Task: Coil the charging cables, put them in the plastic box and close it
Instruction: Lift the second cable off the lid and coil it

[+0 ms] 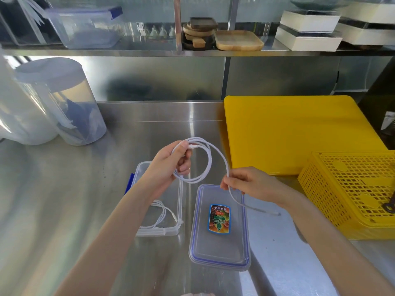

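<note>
Stainless steel counter [64, 210] fills the view, with a steel backsplash and a shelf behind it.

1. Task item. I see a white charging cable [210, 161] held in the air above the middle of the counter, partly wound into loose loops. The loops hang from my left hand [168, 167]. From their far edge the cable arcs right and down to my right hand [250, 184], then trails on as a free tail toward the near right. The tail ends in a connector [276, 214] hanging just above the counter.

2. Governing relation. The unwound tail lies right of and nearer than the loops, its long axis running from far left to near right. My right hand is on it, so I judge the next wrap must carry this tail leftward onto the loops.

3. Fingers. My left fingers [184, 155] are curled round the bundled loops, gripping them. My right fingers [227, 182] pinch the single strand where it leaves the arc.

4. Receptacles. The plastic box [180, 201] stands open below my left forearm and already holds a second coiled cable [159, 212]. The lid [245, 231], bearing a coloured label, lies flat just right of the box, below the tail.

5. Surroundings. A yellow cutting board [295, 133] and a yellow basket [352, 189] sit at right; a clear canister [64, 103] stands at far left.
</note>
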`<state>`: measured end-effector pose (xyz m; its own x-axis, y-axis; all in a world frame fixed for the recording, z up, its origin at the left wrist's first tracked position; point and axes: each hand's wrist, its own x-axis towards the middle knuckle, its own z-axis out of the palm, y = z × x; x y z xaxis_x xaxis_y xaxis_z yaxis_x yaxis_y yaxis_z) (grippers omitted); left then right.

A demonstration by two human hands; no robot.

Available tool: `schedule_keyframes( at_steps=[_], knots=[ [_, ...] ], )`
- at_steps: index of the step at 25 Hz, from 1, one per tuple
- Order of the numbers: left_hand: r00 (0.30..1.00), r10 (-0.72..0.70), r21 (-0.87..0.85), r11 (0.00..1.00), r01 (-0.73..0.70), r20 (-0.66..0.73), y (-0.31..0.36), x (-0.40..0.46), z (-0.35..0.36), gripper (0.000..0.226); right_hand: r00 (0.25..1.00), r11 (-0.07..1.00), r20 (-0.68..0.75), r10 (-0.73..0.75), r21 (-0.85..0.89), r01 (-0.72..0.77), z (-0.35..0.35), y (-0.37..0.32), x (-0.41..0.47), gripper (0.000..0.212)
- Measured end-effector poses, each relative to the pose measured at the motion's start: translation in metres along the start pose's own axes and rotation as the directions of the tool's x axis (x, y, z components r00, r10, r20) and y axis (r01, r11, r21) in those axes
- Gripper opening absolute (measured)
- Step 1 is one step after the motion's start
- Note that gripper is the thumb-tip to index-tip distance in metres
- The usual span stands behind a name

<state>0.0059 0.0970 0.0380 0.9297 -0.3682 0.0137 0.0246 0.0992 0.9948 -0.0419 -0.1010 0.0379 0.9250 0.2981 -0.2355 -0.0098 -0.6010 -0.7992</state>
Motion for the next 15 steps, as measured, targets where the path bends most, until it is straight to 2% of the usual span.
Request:
schedule_keyframes(
  at_steps=[3, 5, 7, 8, 10, 11, 13, 15],
  knots=[
    [0.999, -0.036, -0.054, 0.998, 0.036, -0.006, 0.001, -0.001, 0.003, 0.023, 0.994, 0.999, 0.098, 0.048, -0.028, -0.046, 0.009, 0.011, -0.001, 0.018],
    [0.999, -0.052, -0.071, 0.996, 0.052, -0.004, 0.002, -0.002, 0.006, 0.023, 0.989, 0.995, 0.109, 0.095, -0.012, -0.095, 0.013, 0.017, -0.001, 0.016],
    [0.997, -0.07, -0.104, 0.992, 0.071, 0.019, 0.004, -0.003, 0.009, 0.024, 0.992, 0.986, -0.033, 0.123, 0.115, -0.119, 0.012, 0.019, 0.002, 0.017],
    [0.996, -0.082, -0.139, 0.987, 0.086, 0.034, 0.004, -0.004, 0.011, 0.025, 0.981, 0.962, -0.138, 0.138, 0.254, -0.1, 0.01, 0.02, 0.004, 0.018],
    [0.991, -0.11, -0.211, 0.97, 0.123, 0.073, 0.005, -0.006, 0.016, 0.026, 0.936, 0.839, -0.302, 0.181, 0.544, 0.013, 0.003, 0.018, 0.009, 0.02],
    [0.987, -0.125, -0.228, 0.963, 0.145, 0.098, 0.006, -0.007, 0.019, 0.027, 0.917, 0.77, -0.347, 0.198, 0.634, 0.073, 0.0, 0.017, 0.012, 0.021],
    [0.974, -0.156, -0.22, 0.957, 0.19, 0.163, 0.006, -0.008, 0.024, 0.029, 0.903, 0.634, -0.362, 0.231, 0.76, 0.143, -0.003, 0.014, 0.018, 0.022],
    [0.959, -0.171, -0.183, 0.96, 0.214, 0.227, 0.007, -0.008, 0.028, 0.028, 0.91, 0.5, -0.318, 0.265, 0.853, 0.153, -0.005, 0.009, 0.021, 0.021]
  ],
)
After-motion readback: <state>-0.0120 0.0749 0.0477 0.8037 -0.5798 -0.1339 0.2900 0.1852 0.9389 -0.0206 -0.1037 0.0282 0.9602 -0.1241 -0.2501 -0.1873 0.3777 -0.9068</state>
